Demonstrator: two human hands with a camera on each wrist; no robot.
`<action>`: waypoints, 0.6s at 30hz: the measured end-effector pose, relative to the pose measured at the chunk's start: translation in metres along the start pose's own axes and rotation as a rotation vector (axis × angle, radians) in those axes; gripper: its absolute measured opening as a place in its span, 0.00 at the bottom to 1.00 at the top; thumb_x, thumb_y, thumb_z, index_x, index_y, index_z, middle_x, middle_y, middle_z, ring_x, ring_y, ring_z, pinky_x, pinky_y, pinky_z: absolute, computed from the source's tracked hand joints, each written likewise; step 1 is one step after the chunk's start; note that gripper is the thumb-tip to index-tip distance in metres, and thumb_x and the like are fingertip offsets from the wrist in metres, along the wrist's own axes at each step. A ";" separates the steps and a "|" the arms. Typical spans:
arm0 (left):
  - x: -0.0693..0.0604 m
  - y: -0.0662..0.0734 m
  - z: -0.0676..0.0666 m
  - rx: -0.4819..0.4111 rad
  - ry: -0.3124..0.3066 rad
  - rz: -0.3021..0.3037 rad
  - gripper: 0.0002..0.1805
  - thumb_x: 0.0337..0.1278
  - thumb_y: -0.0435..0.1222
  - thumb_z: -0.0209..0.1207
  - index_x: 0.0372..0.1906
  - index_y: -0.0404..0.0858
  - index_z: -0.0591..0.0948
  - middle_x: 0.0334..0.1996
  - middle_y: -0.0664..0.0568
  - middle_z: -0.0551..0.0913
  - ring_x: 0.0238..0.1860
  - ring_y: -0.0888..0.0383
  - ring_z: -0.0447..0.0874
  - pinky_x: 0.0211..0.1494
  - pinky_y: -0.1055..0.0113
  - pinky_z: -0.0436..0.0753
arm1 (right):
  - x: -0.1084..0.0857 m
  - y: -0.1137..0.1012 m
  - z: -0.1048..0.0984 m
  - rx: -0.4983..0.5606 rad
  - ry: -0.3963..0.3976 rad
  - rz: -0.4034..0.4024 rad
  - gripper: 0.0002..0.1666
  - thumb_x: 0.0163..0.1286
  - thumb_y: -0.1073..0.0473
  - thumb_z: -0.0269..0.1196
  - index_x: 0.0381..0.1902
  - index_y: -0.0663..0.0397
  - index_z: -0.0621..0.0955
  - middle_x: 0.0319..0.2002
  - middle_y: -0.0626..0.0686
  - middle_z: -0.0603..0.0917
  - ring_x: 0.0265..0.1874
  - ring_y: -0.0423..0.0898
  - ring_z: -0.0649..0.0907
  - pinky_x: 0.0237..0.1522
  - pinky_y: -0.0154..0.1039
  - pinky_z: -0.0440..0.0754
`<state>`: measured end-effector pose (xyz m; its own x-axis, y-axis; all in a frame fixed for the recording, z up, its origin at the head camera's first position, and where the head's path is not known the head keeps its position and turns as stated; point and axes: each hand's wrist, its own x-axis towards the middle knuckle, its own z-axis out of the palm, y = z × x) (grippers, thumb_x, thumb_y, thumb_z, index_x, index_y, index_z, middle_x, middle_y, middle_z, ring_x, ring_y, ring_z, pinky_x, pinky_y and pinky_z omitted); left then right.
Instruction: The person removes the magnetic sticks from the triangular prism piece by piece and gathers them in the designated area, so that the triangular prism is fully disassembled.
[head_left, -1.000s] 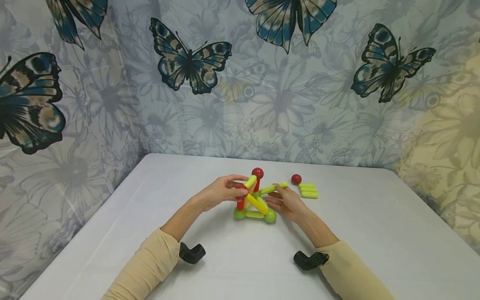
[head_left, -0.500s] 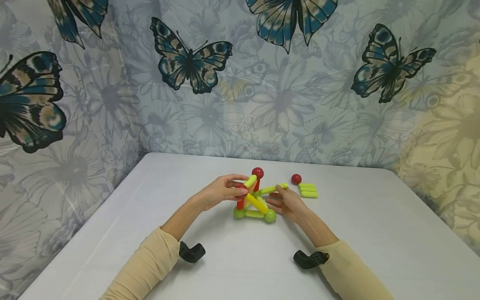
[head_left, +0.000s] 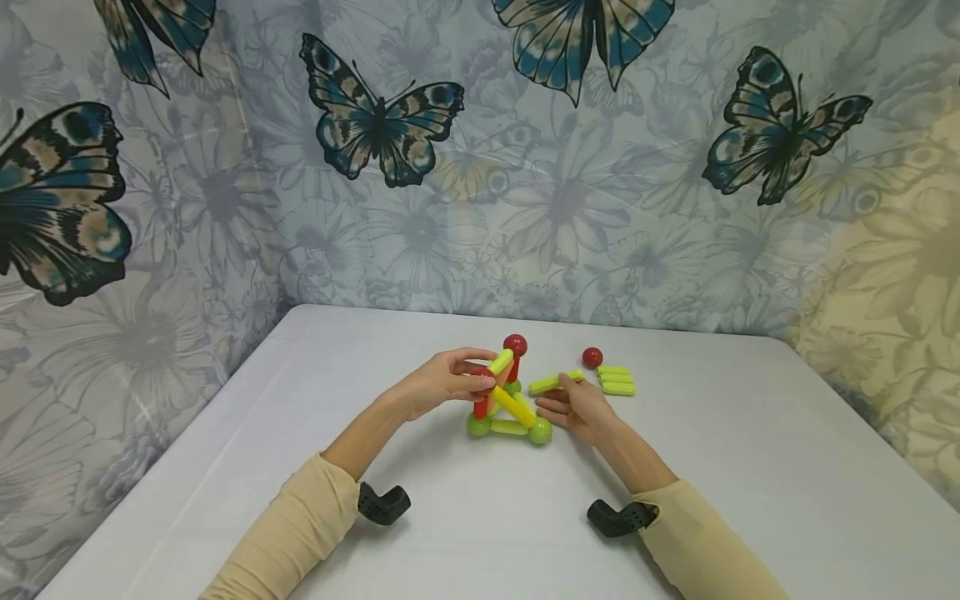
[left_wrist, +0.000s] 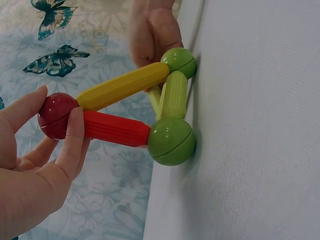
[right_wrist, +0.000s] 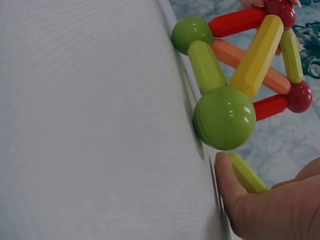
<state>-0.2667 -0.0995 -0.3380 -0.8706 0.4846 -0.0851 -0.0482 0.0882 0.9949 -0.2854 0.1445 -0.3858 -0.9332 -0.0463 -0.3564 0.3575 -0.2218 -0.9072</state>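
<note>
A magnetic ball-and-stick structure stands on the white table (head_left: 465, 517). My left hand (head_left: 442, 387) pinches its near upper red ball (left_wrist: 56, 116) between thumb and fingers. From that ball a yellow stick (left_wrist: 125, 86) and a red stick (left_wrist: 116, 128) slope down to green balls (left_wrist: 171, 141). An orange stick (right_wrist: 230, 53) runs diagonally behind, and another red ball (head_left: 515, 345) tops the far side. Just right of the structure, my right hand (head_left: 585, 407) holds a loose yellow-green stick (head_left: 546, 384), its left end apart from the structure. Some fingertips are hidden.
Behind and right of my right hand lie a loose red ball (head_left: 592, 358) and several yellow-green sticks (head_left: 617, 382) side by side. A butterfly-patterned wall (head_left: 450, 250) rises at the table's back edge. Black wrist cameras (head_left: 621, 519) sit by both sleeves.
The yellow-green stick in my right hand has come away from the structure and shifted slightly right. My left hand keeps its hold on the red ball.
</note>
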 end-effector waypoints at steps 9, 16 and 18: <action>0.001 0.000 -0.001 0.012 0.012 -0.011 0.26 0.63 0.31 0.59 0.65 0.36 0.70 0.54 0.41 0.76 0.48 0.51 0.80 0.52 0.61 0.80 | 0.002 -0.006 -0.003 0.020 -0.007 -0.045 0.27 0.79 0.54 0.41 0.67 0.67 0.55 0.52 0.63 0.71 0.38 0.45 0.82 0.49 0.38 0.80; 0.001 0.001 -0.001 0.008 0.013 -0.017 0.26 0.63 0.30 0.59 0.65 0.36 0.70 0.53 0.41 0.76 0.48 0.52 0.80 0.52 0.61 0.80 | 0.001 -0.012 -0.006 0.049 -0.017 -0.096 0.25 0.78 0.54 0.47 0.65 0.60 0.56 0.53 0.63 0.69 0.36 0.46 0.84 0.48 0.38 0.80; 0.000 0.001 0.000 0.006 0.012 -0.017 0.26 0.63 0.30 0.59 0.65 0.36 0.70 0.53 0.41 0.76 0.47 0.52 0.80 0.53 0.61 0.79 | 0.001 -0.013 -0.007 0.048 -0.020 -0.105 0.22 0.77 0.55 0.48 0.62 0.60 0.60 0.53 0.62 0.68 0.37 0.46 0.83 0.50 0.39 0.79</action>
<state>-0.2671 -0.0997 -0.3373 -0.8757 0.4722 -0.1009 -0.0597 0.1016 0.9930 -0.2904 0.1545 -0.3762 -0.9660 -0.0400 -0.2554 0.2564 -0.2731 -0.9272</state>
